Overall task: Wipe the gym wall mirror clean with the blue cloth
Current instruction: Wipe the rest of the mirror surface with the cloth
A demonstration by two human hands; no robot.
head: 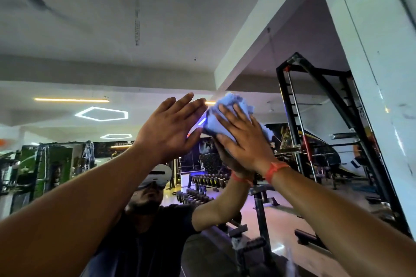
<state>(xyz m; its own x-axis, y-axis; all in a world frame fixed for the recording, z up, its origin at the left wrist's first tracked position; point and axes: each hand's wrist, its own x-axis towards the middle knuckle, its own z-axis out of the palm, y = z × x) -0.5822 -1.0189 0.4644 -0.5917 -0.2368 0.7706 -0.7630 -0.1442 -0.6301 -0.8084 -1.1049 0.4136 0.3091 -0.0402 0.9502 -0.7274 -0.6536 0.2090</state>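
Cloth high on mirror, under right hand. Left hand just beside cloth at 9 o'clock. Mirror frame at 3 o'clock.

text: none legible | wall posters reflected in mirror: lettering too blurred to read

Reflected ahead of me: a black weight rack at right, rows of dumbbells low in the middle, and a glowing hexagon ceiling light at left.
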